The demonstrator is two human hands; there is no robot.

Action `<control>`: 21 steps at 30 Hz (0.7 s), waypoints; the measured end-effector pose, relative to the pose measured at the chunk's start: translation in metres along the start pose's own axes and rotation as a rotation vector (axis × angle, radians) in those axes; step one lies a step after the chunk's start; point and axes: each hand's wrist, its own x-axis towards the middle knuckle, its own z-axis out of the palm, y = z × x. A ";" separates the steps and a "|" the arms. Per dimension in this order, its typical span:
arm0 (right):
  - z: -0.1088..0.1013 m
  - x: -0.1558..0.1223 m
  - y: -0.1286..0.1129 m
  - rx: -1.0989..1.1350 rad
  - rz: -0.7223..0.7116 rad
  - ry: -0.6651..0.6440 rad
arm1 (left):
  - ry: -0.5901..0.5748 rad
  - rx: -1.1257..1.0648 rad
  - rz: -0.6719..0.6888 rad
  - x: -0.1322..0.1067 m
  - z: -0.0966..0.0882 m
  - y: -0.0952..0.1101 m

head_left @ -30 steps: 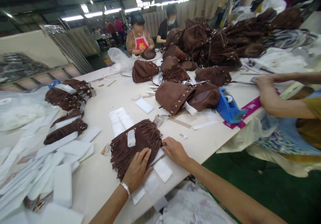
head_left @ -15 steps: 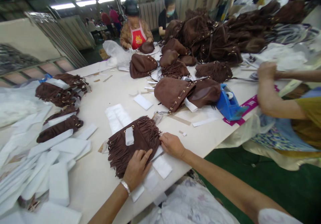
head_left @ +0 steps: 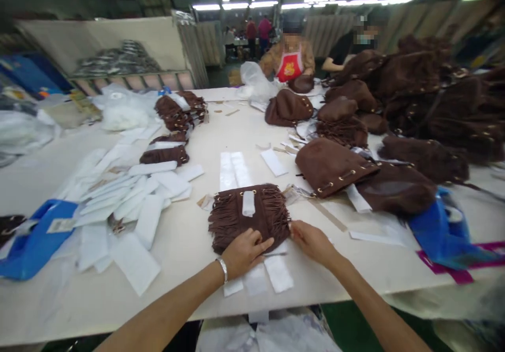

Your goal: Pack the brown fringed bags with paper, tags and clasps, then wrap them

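Note:
A brown fringed bag with gold eyelets lies flat on the table in front of me. A small white wrap sits on its upper middle. My left hand, with a silver bracelet at the wrist, rests on the bag's lower edge, fingers laid over it and not gripping. At the bag's right edge, my right hand has thumb and fingertips pinched together on the fringe side; the exact bit between them is hard to see. White sheets lie under and below the bag, and two white strips lie just above it.
Loose white sheets and stacked brown bags lie to the left. Brown drawstring bags crowd the right. Blue tape dispensers stand at both sides, one left, one right. A person in a red apron works across the table.
My view has swung left, so the scene sits further right and the blue dispenser on the left now shows. Both hands keep their places on the fringed bag.

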 end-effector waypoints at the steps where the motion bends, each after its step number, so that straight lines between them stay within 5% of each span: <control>1: -0.004 0.004 -0.013 -0.040 0.014 0.029 | 0.009 0.011 -0.001 0.000 0.000 0.000; 4: 0.000 0.019 -0.060 0.033 -0.053 0.156 | 0.052 0.057 0.002 -0.001 0.006 -0.001; 7: 0.031 0.033 -0.084 0.184 -0.253 0.100 | 0.094 0.099 -0.013 -0.005 0.015 -0.002; 12: 0.076 0.043 -0.058 0.140 -0.294 0.083 | 0.173 0.123 -0.152 -0.040 0.015 -0.004; 16: 0.076 0.042 -0.049 0.156 -0.293 0.070 | 0.252 0.136 -0.340 -0.089 -0.002 -0.019; 21: 0.073 0.042 -0.057 0.191 -0.267 0.061 | 0.452 0.164 -0.736 -0.128 -0.018 -0.030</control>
